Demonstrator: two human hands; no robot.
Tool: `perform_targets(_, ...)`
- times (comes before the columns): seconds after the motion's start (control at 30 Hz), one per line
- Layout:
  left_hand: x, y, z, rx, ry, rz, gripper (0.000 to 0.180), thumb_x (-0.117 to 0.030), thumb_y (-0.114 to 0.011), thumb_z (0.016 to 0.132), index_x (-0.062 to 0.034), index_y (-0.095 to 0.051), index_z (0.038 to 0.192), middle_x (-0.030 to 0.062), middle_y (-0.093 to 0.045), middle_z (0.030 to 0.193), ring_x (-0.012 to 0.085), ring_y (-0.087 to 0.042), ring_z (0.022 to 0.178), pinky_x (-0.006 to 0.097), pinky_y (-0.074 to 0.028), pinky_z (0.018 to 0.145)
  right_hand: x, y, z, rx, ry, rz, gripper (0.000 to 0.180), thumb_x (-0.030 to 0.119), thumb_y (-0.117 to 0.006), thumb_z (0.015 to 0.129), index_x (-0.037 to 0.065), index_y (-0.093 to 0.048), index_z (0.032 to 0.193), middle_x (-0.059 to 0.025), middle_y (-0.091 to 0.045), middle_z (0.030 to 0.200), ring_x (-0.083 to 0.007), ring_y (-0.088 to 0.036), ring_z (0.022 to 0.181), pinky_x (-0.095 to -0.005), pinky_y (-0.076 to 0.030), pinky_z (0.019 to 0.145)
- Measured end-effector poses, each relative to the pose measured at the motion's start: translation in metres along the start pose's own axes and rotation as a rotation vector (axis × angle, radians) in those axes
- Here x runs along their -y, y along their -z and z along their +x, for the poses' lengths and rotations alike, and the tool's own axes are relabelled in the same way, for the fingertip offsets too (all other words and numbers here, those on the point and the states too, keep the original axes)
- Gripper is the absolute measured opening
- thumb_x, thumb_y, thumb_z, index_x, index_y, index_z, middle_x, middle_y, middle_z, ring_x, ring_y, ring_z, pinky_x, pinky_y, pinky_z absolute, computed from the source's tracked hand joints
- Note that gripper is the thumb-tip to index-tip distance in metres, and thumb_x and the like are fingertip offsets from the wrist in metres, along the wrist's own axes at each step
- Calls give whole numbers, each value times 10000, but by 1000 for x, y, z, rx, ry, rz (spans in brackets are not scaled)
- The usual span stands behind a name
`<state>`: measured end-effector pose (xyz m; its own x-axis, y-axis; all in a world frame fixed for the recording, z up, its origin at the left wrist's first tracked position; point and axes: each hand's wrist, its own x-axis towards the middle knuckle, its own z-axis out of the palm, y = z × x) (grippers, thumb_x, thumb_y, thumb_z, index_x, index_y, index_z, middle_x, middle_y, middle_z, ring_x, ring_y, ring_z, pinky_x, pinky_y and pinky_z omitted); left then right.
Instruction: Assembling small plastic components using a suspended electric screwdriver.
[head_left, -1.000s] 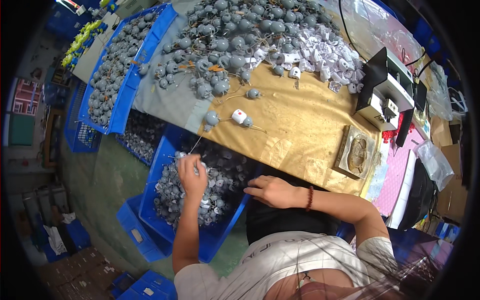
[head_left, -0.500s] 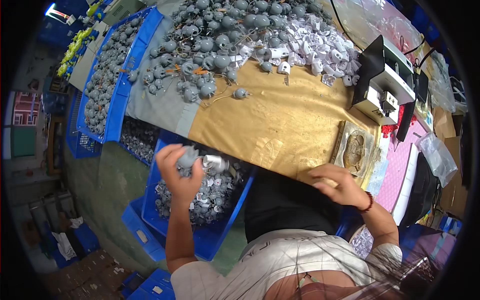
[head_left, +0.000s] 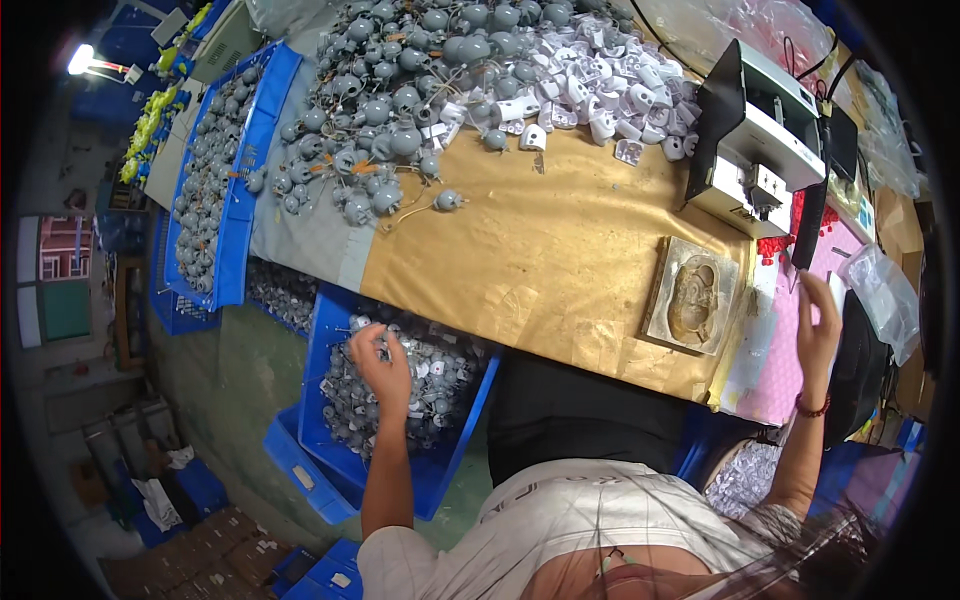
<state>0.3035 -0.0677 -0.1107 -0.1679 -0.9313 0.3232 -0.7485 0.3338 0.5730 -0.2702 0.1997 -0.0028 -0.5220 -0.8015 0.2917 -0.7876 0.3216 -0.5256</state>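
My left hand (head_left: 383, 368) hangs over a blue crate (head_left: 314, 385) below the table's near left edge. Its fingers are curled but apart, and no part shows in them. Under it lie many grey rounded housings with white pieces (head_left: 425, 385). My right hand (head_left: 818, 325) is raised at the right side, over a pink sheet (head_left: 765, 375). Its finger and thumb stand apart with nothing visible between them. Close to its fingertips are the thin tip of a long black tool (head_left: 812, 225) and small red pieces (head_left: 775, 246).
A metal mould block (head_left: 660, 310) with a hollow sits on the gold-covered table (head_left: 480, 265). Behind it stands a white and black machine (head_left: 765, 140). Grey round parts (head_left: 400, 135) and white pieces (head_left: 600, 90) are heaped at the back. Another filled blue crate (head_left: 235, 225) stands left.
The grey and white assembly has left my left hand, which is lower over the crate. My right hand has moved from the table's front edge by the mould out to the right.
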Motion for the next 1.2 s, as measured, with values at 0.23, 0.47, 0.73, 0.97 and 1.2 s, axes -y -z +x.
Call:
perform_targets(0.23,-147,-18,102,55,-476,-82,213,26,-677,842,-28,-657,1046,130,-630,1085,325,-598,1000,409,-478,880,-88,-3,16,4,-59,-392,370,53,-639,926,49,-564,1288,-168,-600,1270,-365,-582,1151,-424,-474,975)
perform_targets(0.47,-217,-123,178,157,-623,70,304,-28,-695,818,-52,-651,1117,116,-610,1115,341,-542,1068,437,-470,921,-106,-14,15,18,-84,-385,372,9,-653,865,39,-594,1232,-171,-602,1209,-372,-577,1100,-437,-476,937)
perform_targets(0.73,-209,-171,219,383,-757,169,341,13,-605,791,-46,-613,1127,174,-608,1127,404,-559,1057,490,-468,905,-123,-14,25,-58,-120,-184,268,-7,-649,858,26,-669,1123,-159,-657,1064,-332,-639,957,-401,-527,824)
perform_targets(0.97,-239,-142,186,437,-476,-375,292,27,-651,808,-36,-596,1088,165,-588,1127,332,-601,1014,409,-501,887,-85,28,35,-281,-247,165,127,46,-676,925,-9,-705,1036,-103,-724,912,-148,-682,799,-286,-545,726)
perform_targets(1.2,-322,-122,61,716,-758,-506,252,-17,-719,791,-43,-619,1021,167,-616,1188,395,-545,1217,481,-456,1026,-22,-15,19,-20,243,-126,137,23,-688,807,48,-641,933,-107,-631,827,-285,-653,729,-381,-543,644)
